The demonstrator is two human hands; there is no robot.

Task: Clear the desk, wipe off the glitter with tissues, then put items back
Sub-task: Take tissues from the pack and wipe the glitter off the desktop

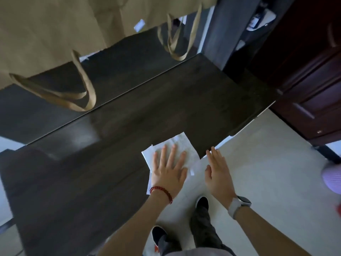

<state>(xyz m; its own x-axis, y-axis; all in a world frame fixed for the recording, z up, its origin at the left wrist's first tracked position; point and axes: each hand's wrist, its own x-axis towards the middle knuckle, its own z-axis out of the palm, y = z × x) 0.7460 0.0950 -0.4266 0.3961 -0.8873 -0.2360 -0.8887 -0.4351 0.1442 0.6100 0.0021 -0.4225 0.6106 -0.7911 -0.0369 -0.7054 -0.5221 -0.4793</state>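
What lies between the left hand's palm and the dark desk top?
In the head view, a white tissue lies flat under the left hand on the desk.

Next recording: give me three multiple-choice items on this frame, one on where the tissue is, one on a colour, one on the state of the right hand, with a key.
1. Where does the tissue lie?
A. at the desk's near edge, partly overhanging
B. on the floor
C. against the mirror

2. What colour is the bracelet on the left hand?
A. blue
B. red
C. white

3. The right hand is:
A. gripping the tissue
B. closed in a fist
C. open, holding nothing

Key: A, its corner passes the edge; B, red beads show at the wrist; C, the fingers are spread beside the desk edge.
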